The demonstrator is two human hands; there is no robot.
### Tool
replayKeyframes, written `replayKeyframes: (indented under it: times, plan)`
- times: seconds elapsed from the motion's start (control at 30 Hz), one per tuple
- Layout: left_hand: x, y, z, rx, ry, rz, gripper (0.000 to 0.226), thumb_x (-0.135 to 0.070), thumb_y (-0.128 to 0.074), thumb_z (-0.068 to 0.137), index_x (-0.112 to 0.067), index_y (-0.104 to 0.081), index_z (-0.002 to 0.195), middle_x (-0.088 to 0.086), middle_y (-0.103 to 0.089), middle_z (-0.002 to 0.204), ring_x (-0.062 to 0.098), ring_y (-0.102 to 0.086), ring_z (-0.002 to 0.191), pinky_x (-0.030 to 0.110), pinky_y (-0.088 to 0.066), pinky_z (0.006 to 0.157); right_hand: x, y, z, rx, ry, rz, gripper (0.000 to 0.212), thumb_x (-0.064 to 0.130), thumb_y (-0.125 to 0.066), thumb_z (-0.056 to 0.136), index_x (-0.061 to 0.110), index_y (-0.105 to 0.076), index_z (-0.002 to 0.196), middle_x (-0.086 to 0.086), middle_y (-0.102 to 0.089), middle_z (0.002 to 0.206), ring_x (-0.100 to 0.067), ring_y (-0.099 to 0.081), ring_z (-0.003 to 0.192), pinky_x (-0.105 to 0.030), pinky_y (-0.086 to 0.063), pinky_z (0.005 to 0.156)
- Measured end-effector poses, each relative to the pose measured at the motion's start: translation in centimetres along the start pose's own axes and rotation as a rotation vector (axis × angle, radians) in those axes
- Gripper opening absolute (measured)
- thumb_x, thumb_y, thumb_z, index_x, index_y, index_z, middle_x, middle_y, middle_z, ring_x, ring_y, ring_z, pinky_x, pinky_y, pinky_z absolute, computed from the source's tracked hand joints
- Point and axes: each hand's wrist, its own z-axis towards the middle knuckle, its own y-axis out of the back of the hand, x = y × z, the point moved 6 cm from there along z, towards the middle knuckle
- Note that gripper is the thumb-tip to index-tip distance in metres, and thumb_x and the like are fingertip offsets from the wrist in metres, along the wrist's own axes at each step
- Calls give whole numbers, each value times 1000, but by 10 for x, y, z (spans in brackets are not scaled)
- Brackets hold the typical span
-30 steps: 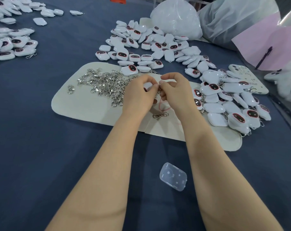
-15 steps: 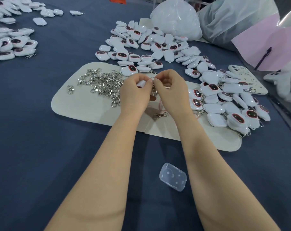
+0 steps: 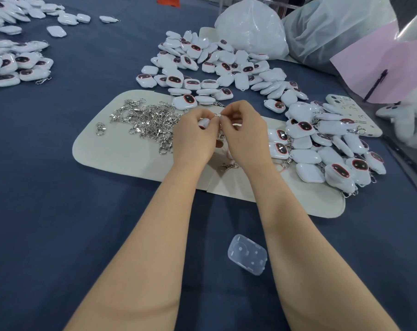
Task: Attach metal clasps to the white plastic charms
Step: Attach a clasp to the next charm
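The left hand (image 3: 195, 134) and the right hand (image 3: 245, 134) meet fingertip to fingertip above a cream mat (image 3: 121, 154) on the blue-covered desk (image 3: 59, 211). The left hand curls round a white charm (image 3: 203, 122), of which only a small part shows between its fingers. The right hand pinches a metal clasp (image 3: 219, 131) just beside that charm; the clasp hangs down in the gap between the two hands. Whether clasp and charm are already joined cannot be told.

Just to the left of the hands lies a heap of loose clasps (image 3: 150, 123) on the mat, and a single clasp (image 3: 227, 166) lies on the mat right under the wrists. Beyond the hands spreads a pile of charms (image 3: 214, 65), and to their right a second pile (image 3: 322, 149), some of these with clasps showing. More charms (image 3: 11, 65) lie well off to the left. Nearer the person, between the forearms, sits a clear plastic case (image 3: 247, 258). Far beyond the hands stands a white plastic bag (image 3: 250, 27).
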Motion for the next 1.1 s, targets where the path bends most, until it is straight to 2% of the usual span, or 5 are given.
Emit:
replayKeyframes:
  times: [0.2, 0.57, 0.83, 0.97, 1.1]
  plan:
    - [1, 0, 0, -14, 3, 28, 6, -20, -58, 91, -21, -60, 85, 5, -67, 91, 30, -69, 80, 45, -56, 78, -1, 0, 0, 3, -17, 21, 11, 6, -59, 86, 16, -56, 89, 16, -55, 76, 5, -53, 72, -7, -42, 68]
    - [1, 0, 1, -11, -15, 27, 11, -19, -57, 92, -25, -57, 82, 0, -64, 87, 21, -70, 67, 44, -57, 75, -3, 1, 0, 1, -53, 32, 8, 9, -61, 86, 15, -58, 89, 14, -56, 76, 0, -53, 72, -9, -43, 68]
    - [0, 0, 1, -22, -40, 53, 8, -16, -57, 92, -21, -59, 86, 1, -64, 88, 30, -69, 78, 46, -55, 79, -4, 1, -1, 13, -67, 46, 8, 8, -61, 85, 15, -57, 87, 14, -55, 75, 1, -52, 70, -10, -43, 68]
    - [2, -1, 1, -20, -40, 51, 9, -15, -56, 92, -20, -58, 85, -9, -59, 78, 23, -69, 64, 44, -57, 73, -5, 0, -1, 14, -76, 46, 8, 9, -61, 85, 16, -57, 87, 14, -56, 75, 0, -53, 70, -11, -44, 69]
    - [1, -1, 1, -20, -54, 59, 9, -16, -57, 92, -21, -58, 85, -13, -57, 79, 25, -69, 68, 45, -56, 74, -6, 0, -1, 11, -79, 42, 8, 8, -61, 85, 15, -57, 86, 13, -56, 75, -2, -52, 70, -12, -44, 69]
